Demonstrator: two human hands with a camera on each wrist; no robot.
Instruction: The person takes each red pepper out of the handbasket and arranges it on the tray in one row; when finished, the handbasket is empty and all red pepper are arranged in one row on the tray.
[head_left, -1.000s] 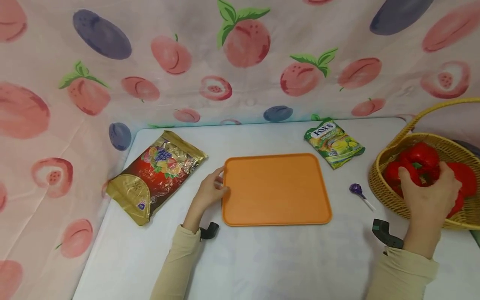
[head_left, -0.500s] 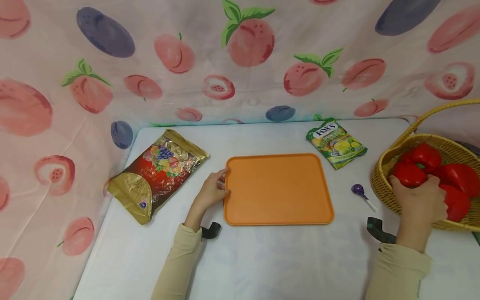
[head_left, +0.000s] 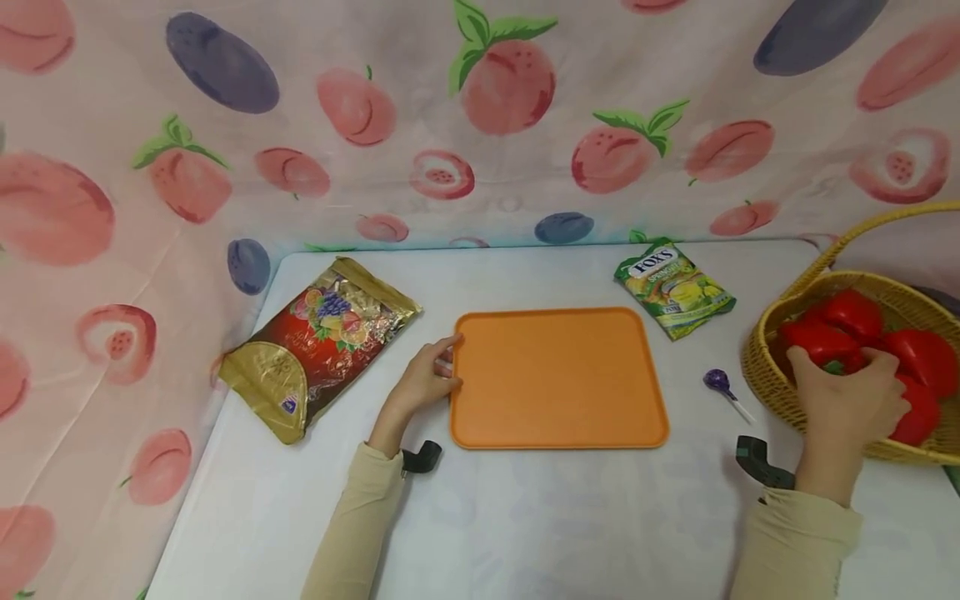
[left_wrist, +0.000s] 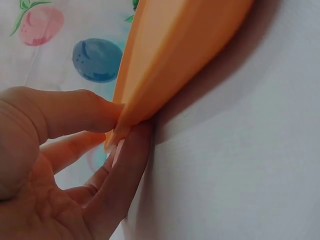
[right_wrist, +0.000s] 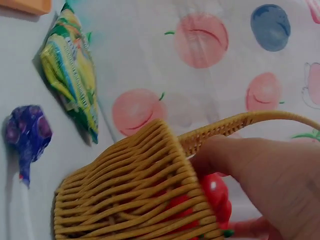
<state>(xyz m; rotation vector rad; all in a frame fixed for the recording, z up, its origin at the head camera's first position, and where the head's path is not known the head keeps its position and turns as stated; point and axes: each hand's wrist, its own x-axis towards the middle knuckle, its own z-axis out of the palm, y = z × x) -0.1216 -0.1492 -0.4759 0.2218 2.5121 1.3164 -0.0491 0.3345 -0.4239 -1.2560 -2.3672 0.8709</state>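
My left hand [head_left: 423, 379] pinches the left rim of an orange tray [head_left: 558, 379]. In the left wrist view the thumb lies on the rim and a finger is beneath it. My right hand [head_left: 851, 400] reaches into a yellow wicker basket [head_left: 768, 379] at the right. Thumb and fingers are spread round a red bell pepper [head_left: 817, 342] with a green stem, and grip it. Several red peppers [head_left: 922, 362] lie in the basket around that one. In the right wrist view the basket wall [right_wrist: 125, 195] hides most of the peppers and some fingers.
A red and gold snack bag [head_left: 322, 342] lies at the table's left. Behind the tray's right corner is a green FOX'S candy bag [head_left: 675, 287]. A purple-wrapped lollipop [head_left: 717, 381] lies between tray and basket, whose handle [head_left: 847, 242] arches up. Fruit-patterned cloth [head_left: 337, 183] hangs behind.
My right hand has shifted left and toward me inside the basket, and the peppers under it have moved, one stem now showing between thumb and fingers. The left hand stays at the tray's rim.
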